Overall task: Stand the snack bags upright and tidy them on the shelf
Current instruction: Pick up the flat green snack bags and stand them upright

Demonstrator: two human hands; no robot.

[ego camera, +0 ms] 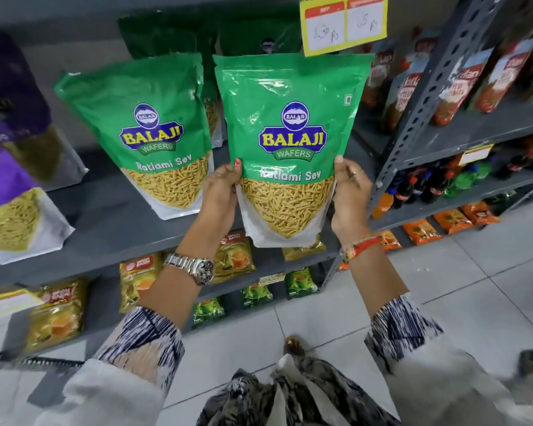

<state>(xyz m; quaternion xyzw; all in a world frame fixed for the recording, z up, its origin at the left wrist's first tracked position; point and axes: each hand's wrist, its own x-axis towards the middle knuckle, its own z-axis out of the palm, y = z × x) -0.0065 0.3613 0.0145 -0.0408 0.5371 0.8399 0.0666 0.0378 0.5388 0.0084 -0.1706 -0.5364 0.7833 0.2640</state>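
- My left hand (pixel 220 187) grips the left edge of the green snack bag (pixel 286 142); my right hand (pixel 350 192) grips its right edge.
- I hold the bag upright, its base in front of the grey shelf (pixel 114 222) edge.
- A second green bag (pixel 154 130) stands on the shelf just to its left.
- Purple bags (pixel 10 179) lean at far left.

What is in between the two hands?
The head view shows a green snack bag between the left hand and right hand, gripped at both side edges.
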